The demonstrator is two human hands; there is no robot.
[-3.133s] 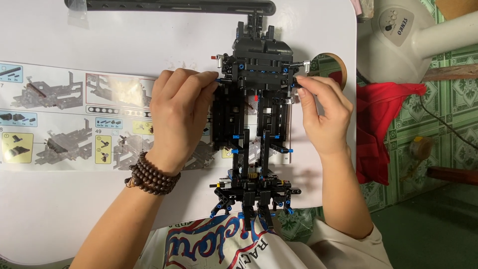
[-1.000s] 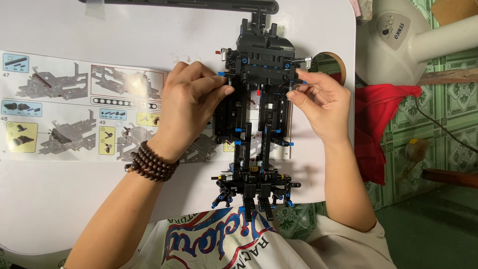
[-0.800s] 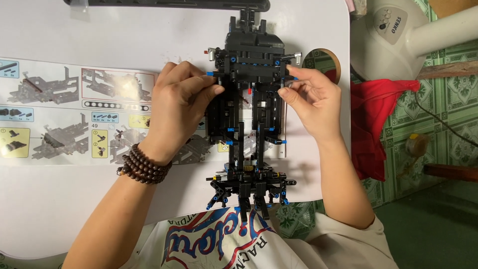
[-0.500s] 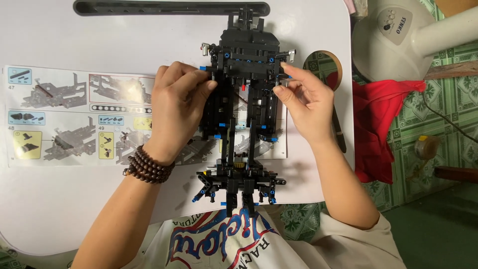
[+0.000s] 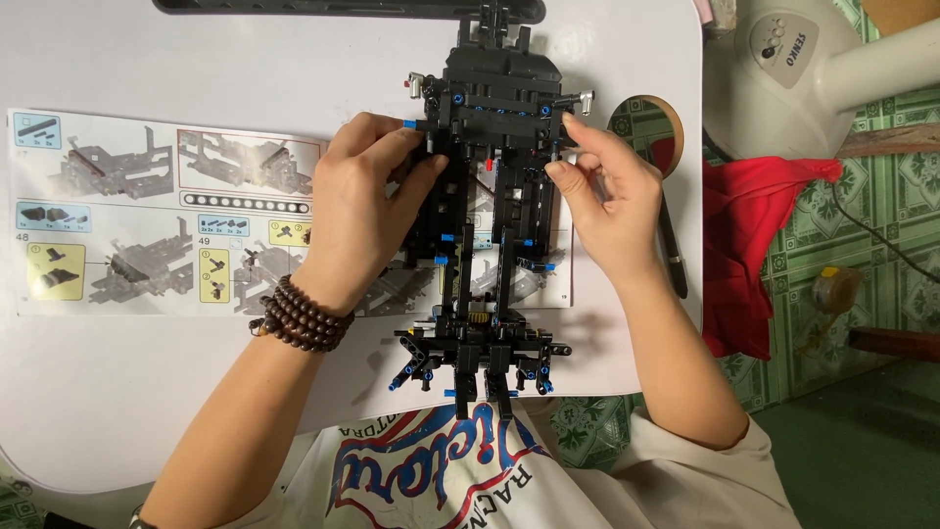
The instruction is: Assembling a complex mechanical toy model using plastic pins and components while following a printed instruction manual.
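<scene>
Black brick model (image 5: 490, 225) lies lengthwise away from the body, gripped between left hand (image 5: 367, 211) and right hand (image 5: 607, 201), fingers pinching its sides.

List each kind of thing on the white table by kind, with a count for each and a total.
Black brick-built model, held at its sides by the left hand and right hand: 1
Instruction sheet: 1
Long black beam: 1
Round wooden-rimmed disc: 1
Dark pen-like stick: 1
Total: 5
</scene>
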